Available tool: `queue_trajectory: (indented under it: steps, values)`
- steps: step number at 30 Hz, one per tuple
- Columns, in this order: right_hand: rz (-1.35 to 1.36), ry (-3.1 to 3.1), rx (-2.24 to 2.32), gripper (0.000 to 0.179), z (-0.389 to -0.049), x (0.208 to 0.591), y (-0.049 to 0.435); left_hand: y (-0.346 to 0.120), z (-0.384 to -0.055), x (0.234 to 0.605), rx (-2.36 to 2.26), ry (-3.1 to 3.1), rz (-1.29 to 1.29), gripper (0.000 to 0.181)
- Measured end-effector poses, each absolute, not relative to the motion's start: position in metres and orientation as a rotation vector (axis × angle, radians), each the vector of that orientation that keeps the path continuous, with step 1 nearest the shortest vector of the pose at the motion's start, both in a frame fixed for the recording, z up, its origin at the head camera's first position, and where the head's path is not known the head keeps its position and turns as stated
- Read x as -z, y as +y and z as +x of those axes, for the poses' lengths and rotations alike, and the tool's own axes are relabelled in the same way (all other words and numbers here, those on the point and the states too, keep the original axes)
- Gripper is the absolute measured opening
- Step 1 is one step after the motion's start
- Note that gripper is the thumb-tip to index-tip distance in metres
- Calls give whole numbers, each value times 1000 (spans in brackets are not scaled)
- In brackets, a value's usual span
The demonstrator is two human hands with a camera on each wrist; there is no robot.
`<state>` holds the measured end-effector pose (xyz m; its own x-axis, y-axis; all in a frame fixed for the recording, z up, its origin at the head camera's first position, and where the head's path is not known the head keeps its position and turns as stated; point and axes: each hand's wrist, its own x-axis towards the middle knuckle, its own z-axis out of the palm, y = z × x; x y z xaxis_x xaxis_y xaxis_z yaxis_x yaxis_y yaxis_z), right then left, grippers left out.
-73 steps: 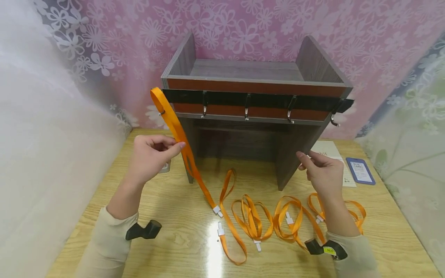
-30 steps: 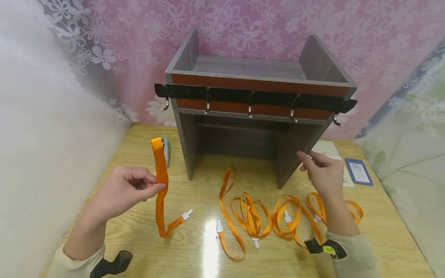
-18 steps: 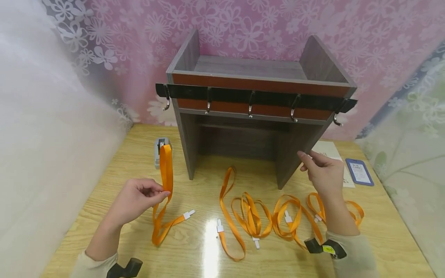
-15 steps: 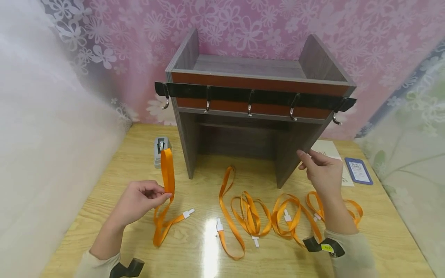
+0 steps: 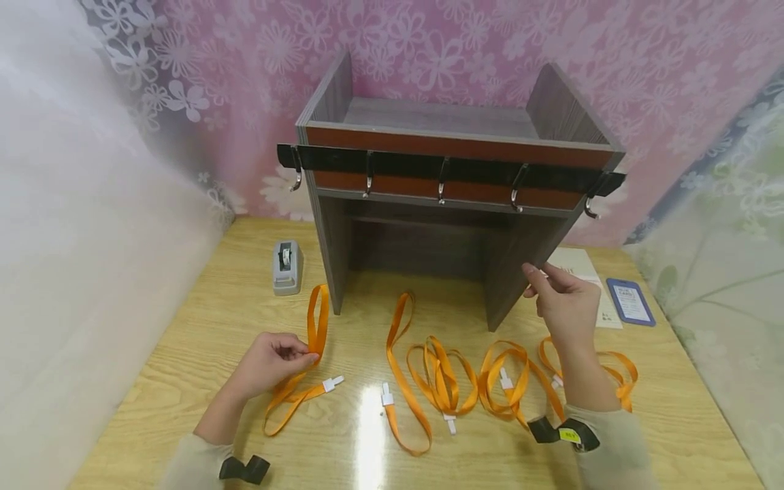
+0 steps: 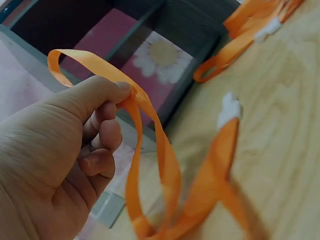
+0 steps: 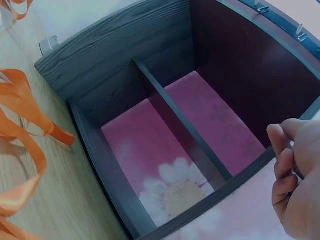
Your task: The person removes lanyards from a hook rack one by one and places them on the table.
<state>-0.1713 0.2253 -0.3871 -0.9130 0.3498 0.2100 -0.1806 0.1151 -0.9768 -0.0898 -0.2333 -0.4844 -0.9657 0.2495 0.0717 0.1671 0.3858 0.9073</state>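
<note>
My left hand (image 5: 277,365) pinches an orange lanyard (image 5: 318,320) between thumb and forefinger, low over the table's left half. The band loops up above the fingers, while its lower part trails onto the table to a white clip (image 5: 333,383). In the left wrist view, the doubled orange strap (image 6: 167,165) hangs below my thumb. My right hand (image 5: 565,299) grips the front edge of the grey wooden shelf's right side panel (image 5: 511,272), thumb on the inner side. The right wrist view shows my curled fingers (image 7: 285,186) at that panel edge.
Several orange lanyards (image 5: 407,401) with white clips lie across the table front. A black rail (image 5: 404,164) with several silver hooks crosses the shelf front. A grey tape dispenser (image 5: 286,269) stands at left; a blue badge holder (image 5: 631,301) and printed paper (image 5: 578,262) lie at right.
The lanyard in my left hand has come off the leftmost hook and down to the table, and has just shifted right and toward me. My right hand stays at the panel edge.
</note>
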Motion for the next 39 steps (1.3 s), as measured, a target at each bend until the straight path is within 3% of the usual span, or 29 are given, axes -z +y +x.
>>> queue_trajectory:
  steps: [21,39]
  values:
    - [-109,-1724,-1994,31,-176,393,215,-220,-87,518,-1512,2573,334,8]
    - [-62,-1686,-2032,28,-178,396,206,-237,-79,516,-1613,2540,216,13]
